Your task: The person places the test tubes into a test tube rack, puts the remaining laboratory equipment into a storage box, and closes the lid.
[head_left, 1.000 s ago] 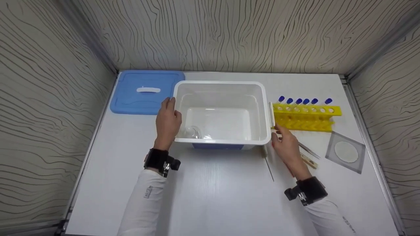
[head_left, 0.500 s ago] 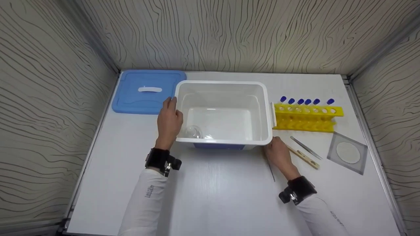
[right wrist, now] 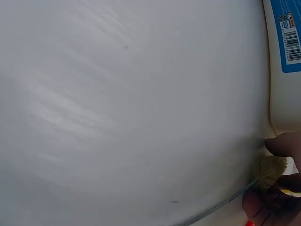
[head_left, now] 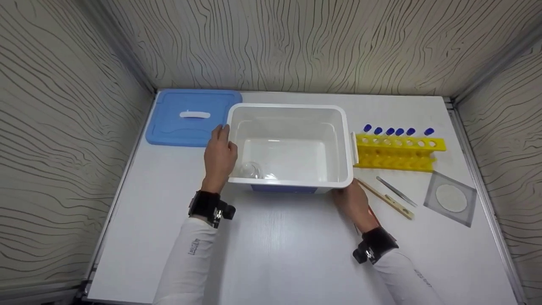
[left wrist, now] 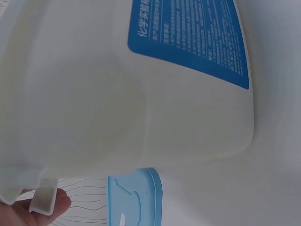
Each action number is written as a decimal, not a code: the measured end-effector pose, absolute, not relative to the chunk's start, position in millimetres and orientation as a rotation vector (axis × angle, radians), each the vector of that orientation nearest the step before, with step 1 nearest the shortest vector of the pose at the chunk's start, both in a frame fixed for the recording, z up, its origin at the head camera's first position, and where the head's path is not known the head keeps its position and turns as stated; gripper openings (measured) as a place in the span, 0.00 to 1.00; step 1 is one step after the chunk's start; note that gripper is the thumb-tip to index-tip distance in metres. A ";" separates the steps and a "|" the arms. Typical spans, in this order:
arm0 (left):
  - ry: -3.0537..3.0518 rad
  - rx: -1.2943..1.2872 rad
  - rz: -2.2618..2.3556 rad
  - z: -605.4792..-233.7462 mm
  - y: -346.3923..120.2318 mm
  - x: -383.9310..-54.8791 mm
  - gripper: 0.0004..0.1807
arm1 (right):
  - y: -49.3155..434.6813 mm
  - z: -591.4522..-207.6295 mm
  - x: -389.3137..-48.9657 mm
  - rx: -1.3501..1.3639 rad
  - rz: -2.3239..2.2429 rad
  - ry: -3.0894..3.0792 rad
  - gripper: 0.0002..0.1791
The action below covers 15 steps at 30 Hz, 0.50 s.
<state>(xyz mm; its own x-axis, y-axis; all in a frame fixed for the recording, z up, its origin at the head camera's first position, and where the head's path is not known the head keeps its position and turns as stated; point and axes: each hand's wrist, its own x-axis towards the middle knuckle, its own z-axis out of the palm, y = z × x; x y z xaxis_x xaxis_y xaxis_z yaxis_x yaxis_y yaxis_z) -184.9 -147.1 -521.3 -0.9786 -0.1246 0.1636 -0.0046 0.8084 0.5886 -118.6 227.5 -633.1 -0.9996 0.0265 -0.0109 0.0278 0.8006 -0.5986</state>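
A white plastic storage box (head_left: pixel 292 184) stands with its top uncovered; a clear glass vessel (head_left: pixel 251 170) lies in its near left corner. My left hand (head_left: pixel 221 159) holds the box's left side, and in the left wrist view its fingers curl by a white side clip (left wrist: pixel 44 197). My right hand (head_left: pixel 353 203) is low at the box's near right corner. In the right wrist view its thumb and fingers lie around the bristles of a test tube brush (right wrist: pixel 270 170), whose wire runs along the table. Whether they pinch the brush is unclear.
A blue lid (head_left: pixel 192 131) lies back left. On the right are a yellow test tube rack (head_left: pixel 398 163) with several blue-capped tubes, a wooden test tube clamp (head_left: pixel 387 200), tweezers (head_left: pixel 396 190) and a wire gauze (head_left: pixel 451 198). Something red (head_left: pixel 373 215) shows beside the right wrist.
My right hand has moved from beside the box's right clip down and left to the brush at the near corner, uncovering the clamp and tweezers. The left hand stays on the box.
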 end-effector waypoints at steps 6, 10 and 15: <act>-2.758 0.069 -0.905 -523.1 -146.2 -184.7 0.27 | 228.8 -631.7 -117.0 0.093 -0.968 2.975 0.13; -2.749 0.063 -0.906 -524.0 -145.5 -184.8 0.27 | 232.5 -627.3 -117.9 0.094 -0.973 2.957 0.12; -2.753 0.063 -0.914 -523.7 -146.8 -184.6 0.27 | 238.0 -619.3 -119.4 0.136 -0.951 2.902 0.18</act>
<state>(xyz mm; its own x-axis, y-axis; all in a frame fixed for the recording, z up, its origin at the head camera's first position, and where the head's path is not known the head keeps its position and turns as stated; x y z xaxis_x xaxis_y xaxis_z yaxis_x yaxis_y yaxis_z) -184.6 -146.8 -523.7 -0.9704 -0.1154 0.2122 0.0343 0.8037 0.5941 -119.4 238.0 -619.3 -0.9925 0.0582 -0.1075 0.1106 0.8029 -0.5858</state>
